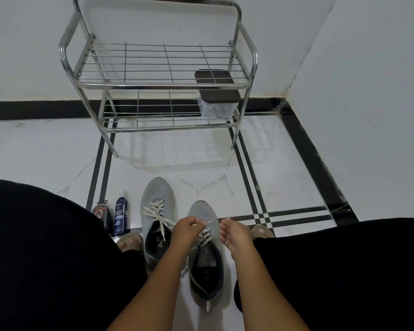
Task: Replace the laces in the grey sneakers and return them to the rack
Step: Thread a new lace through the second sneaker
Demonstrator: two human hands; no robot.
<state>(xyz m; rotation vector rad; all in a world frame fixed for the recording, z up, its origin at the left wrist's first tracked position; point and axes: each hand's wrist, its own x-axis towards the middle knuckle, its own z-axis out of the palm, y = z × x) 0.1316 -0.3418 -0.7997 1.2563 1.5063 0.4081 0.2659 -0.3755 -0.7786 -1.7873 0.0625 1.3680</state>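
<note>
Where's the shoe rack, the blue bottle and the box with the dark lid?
rack [163, 86]: head view, top shelf's front rail.
blue bottle [121, 216]: head view, its label.
box [216, 86]: head view, its dark lid.

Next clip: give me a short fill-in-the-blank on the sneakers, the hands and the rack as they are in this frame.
1. The left hand pinches the end of a lace of the ____ sneaker.
2. The two grey sneakers stand on the ____, not on the rack.
3. The lidded container sits on the rack's ____ shelf.
4. The blue bottle stands to the ____ of the sneakers.

Missing words: right; floor; lower; left
</note>
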